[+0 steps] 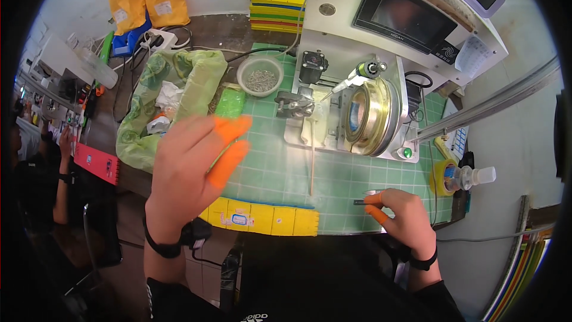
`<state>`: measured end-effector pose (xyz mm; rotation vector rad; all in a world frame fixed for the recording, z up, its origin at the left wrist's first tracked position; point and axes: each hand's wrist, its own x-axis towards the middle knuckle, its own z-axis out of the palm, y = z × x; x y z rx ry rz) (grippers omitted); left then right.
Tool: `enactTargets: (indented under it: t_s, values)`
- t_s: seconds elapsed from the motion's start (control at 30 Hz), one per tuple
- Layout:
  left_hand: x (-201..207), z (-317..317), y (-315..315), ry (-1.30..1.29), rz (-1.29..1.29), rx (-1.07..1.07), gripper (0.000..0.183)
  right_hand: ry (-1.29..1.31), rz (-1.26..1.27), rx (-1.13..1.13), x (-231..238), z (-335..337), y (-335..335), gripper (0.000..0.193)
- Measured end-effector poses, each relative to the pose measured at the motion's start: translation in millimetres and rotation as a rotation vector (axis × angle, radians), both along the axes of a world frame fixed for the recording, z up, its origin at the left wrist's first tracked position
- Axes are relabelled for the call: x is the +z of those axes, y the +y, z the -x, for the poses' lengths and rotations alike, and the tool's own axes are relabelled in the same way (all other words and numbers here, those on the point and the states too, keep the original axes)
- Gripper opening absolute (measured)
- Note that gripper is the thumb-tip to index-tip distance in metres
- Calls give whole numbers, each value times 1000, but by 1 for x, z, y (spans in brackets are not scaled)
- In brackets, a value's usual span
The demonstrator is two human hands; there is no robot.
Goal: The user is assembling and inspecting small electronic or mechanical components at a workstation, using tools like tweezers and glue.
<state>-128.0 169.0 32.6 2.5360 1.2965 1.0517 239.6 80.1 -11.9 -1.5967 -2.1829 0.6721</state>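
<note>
My left hand (185,164) is raised over the left part of the green cutting mat (268,170), slightly blurred. Orange finger cots cover its thumb and index finger, whose tips stand a little apart; I make out nothing between them. My right hand (408,214), also in orange cots, is closed at the mat's front right. A slim tool resembling tweezers (359,203) juts leftward from its fingers, mostly hidden. Between my hands, beyond them, stands a bench machine with a wire spool (364,118), a slanted nozzle pen (345,85) and a small metal clamp (295,104). A thin stick (312,164) reaches toward me.
A white bowl of small metal pieces (260,77) and a green packet (230,104) lie beside a bag-lined bin (134,137). A yellow strip (286,219) lies along the front edge. Right stand yellow tape (441,177) and a clear bottle (468,177). Another person works far left.
</note>
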Motion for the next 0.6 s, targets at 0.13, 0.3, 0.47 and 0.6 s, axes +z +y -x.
enactTargets:
  t_s: [0.13,0.3,0.47,0.6]
  values:
    - [-17,-34,42,162,-65,-75,56,256,105,73,-14,34,13,23]
    - [-63,-70,75,370,-19,-48,39,822,152,67,-36,115,50,43]
    - [-72,-76,78,237,-31,-20,24,1259,105,-289,-56,145,93,22]
    - [-67,-77,81,267,-14,-28,25,1212,98,-290,-63,145,108,19]
